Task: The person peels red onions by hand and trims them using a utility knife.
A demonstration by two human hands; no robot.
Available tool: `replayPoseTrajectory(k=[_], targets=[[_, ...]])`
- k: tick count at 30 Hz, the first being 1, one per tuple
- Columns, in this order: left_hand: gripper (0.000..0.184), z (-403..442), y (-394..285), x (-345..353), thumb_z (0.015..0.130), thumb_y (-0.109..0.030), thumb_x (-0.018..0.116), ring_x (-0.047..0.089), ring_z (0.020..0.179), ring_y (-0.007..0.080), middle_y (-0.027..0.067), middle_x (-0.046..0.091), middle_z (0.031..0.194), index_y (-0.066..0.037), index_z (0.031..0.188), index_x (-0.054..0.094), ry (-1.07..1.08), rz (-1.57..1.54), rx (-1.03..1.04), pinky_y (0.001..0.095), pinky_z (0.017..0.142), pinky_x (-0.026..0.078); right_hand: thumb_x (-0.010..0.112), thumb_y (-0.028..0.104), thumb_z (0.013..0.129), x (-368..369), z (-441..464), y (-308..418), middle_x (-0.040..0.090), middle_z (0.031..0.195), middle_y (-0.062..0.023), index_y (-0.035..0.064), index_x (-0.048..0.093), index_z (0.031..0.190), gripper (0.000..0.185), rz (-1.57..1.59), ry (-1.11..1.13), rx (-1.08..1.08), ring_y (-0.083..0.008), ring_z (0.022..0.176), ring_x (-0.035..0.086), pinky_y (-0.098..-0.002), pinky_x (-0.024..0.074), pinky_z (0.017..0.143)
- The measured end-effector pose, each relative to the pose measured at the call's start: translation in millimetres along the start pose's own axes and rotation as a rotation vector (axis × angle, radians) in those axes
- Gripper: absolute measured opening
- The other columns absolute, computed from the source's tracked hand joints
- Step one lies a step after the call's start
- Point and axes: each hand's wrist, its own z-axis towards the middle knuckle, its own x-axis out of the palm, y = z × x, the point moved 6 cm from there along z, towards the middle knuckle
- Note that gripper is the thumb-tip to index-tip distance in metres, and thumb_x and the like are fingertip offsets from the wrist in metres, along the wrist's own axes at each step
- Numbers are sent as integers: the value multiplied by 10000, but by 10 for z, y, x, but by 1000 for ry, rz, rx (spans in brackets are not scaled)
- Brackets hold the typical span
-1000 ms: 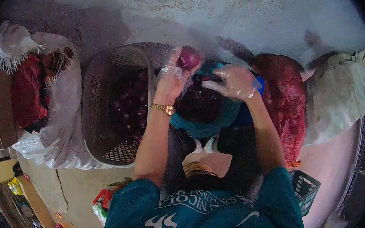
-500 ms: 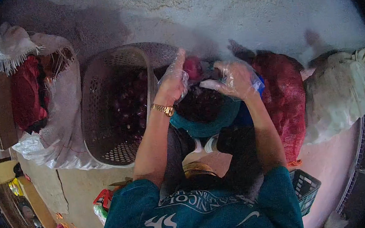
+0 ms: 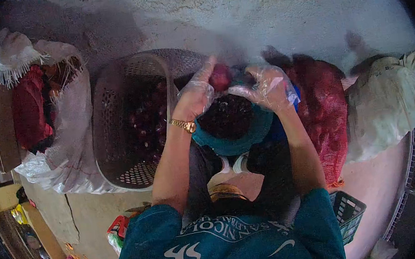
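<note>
A red onion [image 3: 220, 77] is held in my left hand [image 3: 197, 96], which wears a clear plastic glove and has a gold watch at the wrist. Its thumb or a finger points up beside the onion. My right hand [image 3: 267, 89], gloved in the same clear plastic, is just right of the onion, thumb and fingers apart in a C shape. I see nothing in that grip. Below both hands, a teal basin [image 3: 229, 146] sits between my knees, filled with dark pieces that look like onion skins. To the left stands a tall perforated laundry-style basket [image 3: 104, 122] with several red onions inside.
On the right lean a full red mesh sack [image 3: 320, 113] and a white sack [image 3: 383, 107]. An opened woven sack [image 3: 74, 122] stands at the far left. A dark plastic crate [image 3: 348, 216] is by my right side. A rough wall [image 3: 257, 20] rises behind.
The onion and my left hand have shifted very slightly to the right. My right hand's fingers have opened a little and its thumb has risen. The basket, basin and sacks keep their places.
</note>
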Motion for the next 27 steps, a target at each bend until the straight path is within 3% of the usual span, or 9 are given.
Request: replayPoseTrajectory(k=[3,7,10,15,22,27], targets=[[418,11,42,-18,910,-433,598,611,884,150,42,638,1023,-81,1135,600,31,82,0,301,760,519,677,666,676,-31,1,48,651,774,-193,19,675,880,678,-118,58,10,-383,737,633,-450,484,664],[459,-27,54,27,911,-445,589,606,873,141,41,639,1031,-52,1148,601,-2,140,-26,288,772,507,664,681,673,55,-6,31,652,781,-186,21,677,884,693,-48,85,16,-377,737,635,-446,485,666],[478,-46,33,60,918,-435,585,603,898,143,52,638,1065,-24,1161,594,21,197,3,295,804,498,656,679,683,59,-25,34,652,778,-185,22,676,866,682,-31,-36,-88,-378,736,635,-448,485,662],[475,-22,48,52,914,-417,600,589,951,144,66,637,1099,-12,1162,600,81,216,24,287,866,467,636,621,749,-10,35,153,672,808,-186,53,677,925,596,-60,160,-47,-379,751,650,-470,504,672],[481,-16,41,37,913,-449,588,584,938,143,60,643,1065,-20,1127,621,54,241,40,290,850,464,608,605,785,160,2,23,658,762,-178,47,677,884,571,-3,165,-54,-376,735,644,-462,493,665],[512,-4,57,49,910,-489,570,587,905,140,56,644,1041,-21,1111,626,97,269,19,279,816,469,629,573,781,98,18,118,670,819,-172,58,690,918,537,11,233,-59,-360,770,649,-447,502,694]])
